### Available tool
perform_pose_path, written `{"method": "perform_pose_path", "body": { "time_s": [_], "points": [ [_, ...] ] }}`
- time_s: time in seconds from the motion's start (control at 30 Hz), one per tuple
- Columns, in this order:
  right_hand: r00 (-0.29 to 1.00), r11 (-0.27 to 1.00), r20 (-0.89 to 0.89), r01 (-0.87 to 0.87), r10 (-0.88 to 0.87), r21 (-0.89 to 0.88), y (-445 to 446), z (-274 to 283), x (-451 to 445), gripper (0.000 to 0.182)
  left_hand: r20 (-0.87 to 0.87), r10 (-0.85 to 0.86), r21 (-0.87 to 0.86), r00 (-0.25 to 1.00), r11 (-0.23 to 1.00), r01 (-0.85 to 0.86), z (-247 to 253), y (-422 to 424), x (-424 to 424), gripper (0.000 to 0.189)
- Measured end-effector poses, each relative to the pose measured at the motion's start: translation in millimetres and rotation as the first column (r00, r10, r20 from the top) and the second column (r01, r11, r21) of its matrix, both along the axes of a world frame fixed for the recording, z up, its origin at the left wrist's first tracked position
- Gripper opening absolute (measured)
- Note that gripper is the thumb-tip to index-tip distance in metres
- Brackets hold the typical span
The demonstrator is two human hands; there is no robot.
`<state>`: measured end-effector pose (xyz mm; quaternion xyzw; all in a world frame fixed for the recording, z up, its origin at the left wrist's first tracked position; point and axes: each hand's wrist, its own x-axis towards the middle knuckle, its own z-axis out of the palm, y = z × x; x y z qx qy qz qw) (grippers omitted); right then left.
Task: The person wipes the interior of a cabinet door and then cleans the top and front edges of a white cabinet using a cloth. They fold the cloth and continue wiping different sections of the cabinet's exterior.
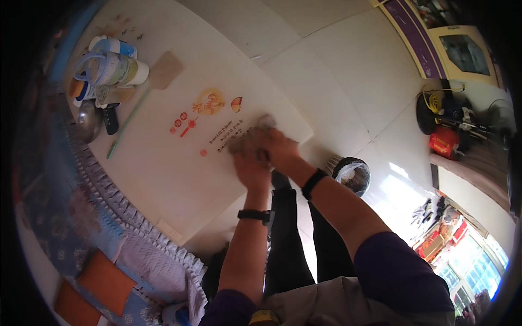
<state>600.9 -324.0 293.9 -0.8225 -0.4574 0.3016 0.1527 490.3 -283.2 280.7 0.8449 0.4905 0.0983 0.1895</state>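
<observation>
Both my hands are together over the near right part of a white table (163,183) printed with red and yellow pictures and dark characters. My left hand (251,165) and my right hand (281,146) press on a crumpled greyish cloth (265,122), blurred at its edges. The cloth covers part of the printed characters. Beyond it on the tabletop lie a fly swatter (130,114) with a green handle, a plastic jug (100,67), a blue and white container (116,47), a metal bowl (89,121) and a dark remote-like object (110,119).
A waste basket (355,175) with a plastic liner stands on the tiled floor right of the table. A sofa with ruffled covers (155,261) borders the table's left side, with orange squares (107,281) on it. A red bag (443,142) is at the far right.
</observation>
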Motion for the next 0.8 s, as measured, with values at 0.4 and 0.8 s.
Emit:
{"method": "perform_pose_path", "body": {
  "time_s": [0.4, 0.8],
  "points": [
    [0.937, 0.933, 0.166, 0.331, -0.308, -0.143, -73, -11, 85, 0.07, 0.402, -0.22, -0.355, 0.889, 0.858, 0.373, -10, -1, 98, 0.02],
    [0.949, 0.949, 0.242, 0.25, -0.201, -0.193, -33, -8, 87, 0.028, 0.044, -0.25, -0.385, 0.967, 0.889, 0.248, 18, 4, 81, 0.032]
  ]
}}
